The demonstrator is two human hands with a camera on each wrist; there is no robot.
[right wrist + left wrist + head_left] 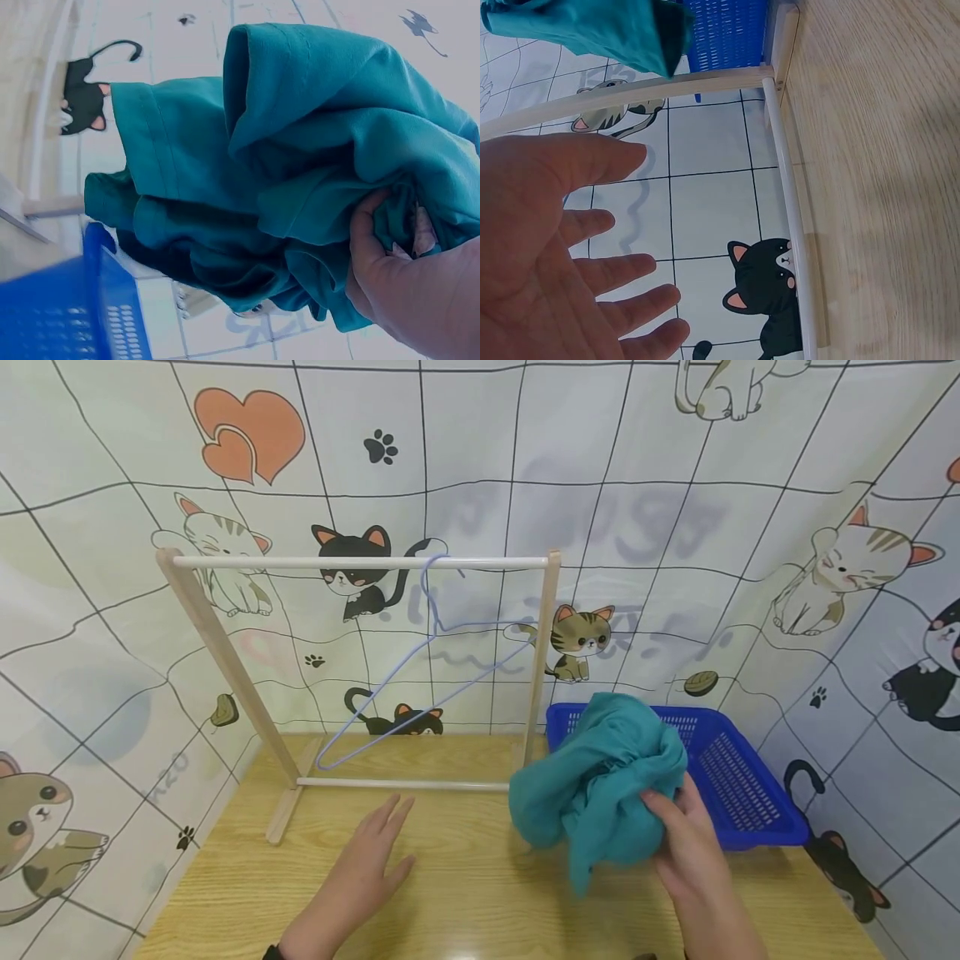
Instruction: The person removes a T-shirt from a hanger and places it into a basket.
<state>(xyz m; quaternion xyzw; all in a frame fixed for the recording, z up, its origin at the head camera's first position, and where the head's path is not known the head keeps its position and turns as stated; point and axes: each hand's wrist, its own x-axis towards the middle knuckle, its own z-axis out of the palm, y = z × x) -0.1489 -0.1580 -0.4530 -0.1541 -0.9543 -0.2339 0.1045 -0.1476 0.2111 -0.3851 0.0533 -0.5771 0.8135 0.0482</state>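
A bunched teal garment [611,777] with stitched hems hangs in my right hand [693,847], in front of the blue basket. In the right wrist view my thumb and fingers grip its gathered folds [315,165], and part of the fingers is hidden in the cloth. My left hand [367,868] is held over the table before the rack, fingers spread and holding nothing. The left wrist view shows that palm [525,225] with its fingers apart. A light purple wire hanger [435,628] hangs by its hook from the rack's top bar [300,562].
The rack has wooden side posts [232,668] and a white lower bar [405,785], and stands toward the back of the wood-grain table [465,893]. A blue plastic basket [757,793] sits at the right. Behind is a cat-patterned, gridded backdrop [480,452].
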